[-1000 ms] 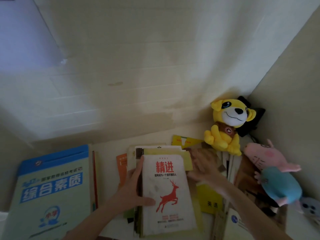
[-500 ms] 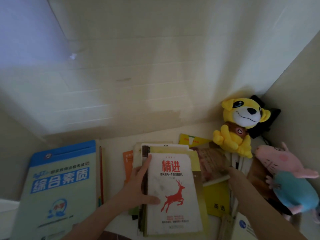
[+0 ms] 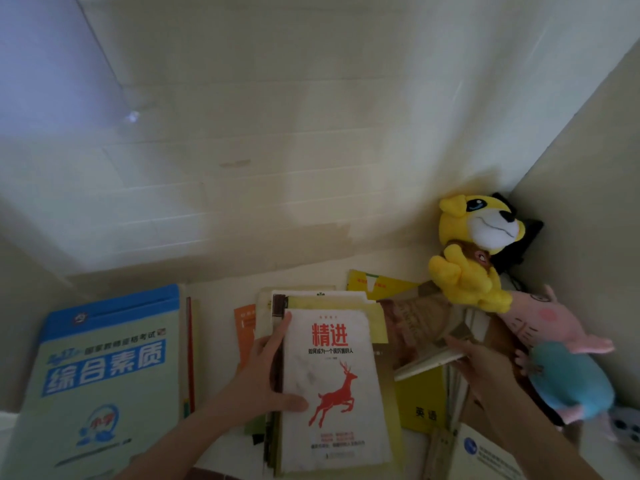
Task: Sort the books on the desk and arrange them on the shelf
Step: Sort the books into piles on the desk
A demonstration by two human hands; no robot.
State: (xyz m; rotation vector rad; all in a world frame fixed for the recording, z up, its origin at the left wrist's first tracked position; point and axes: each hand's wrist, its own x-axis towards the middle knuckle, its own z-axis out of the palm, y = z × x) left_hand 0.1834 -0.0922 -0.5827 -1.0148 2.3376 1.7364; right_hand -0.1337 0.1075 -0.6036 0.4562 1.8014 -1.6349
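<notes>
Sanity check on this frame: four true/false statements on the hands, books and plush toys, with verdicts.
1. The left hand holds the white deer book, thumb on its cover. True.
2. The right hand rests on the yellow plush dog. False: it grips the edge of the brown book.
3. The blue-green book lies left of the white deer book. True.
4. The plush pig lies on the white deer book. False: it lies at the far right, by the wall.

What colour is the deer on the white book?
Red. The deer on the white book shows best in the head view.
</notes>
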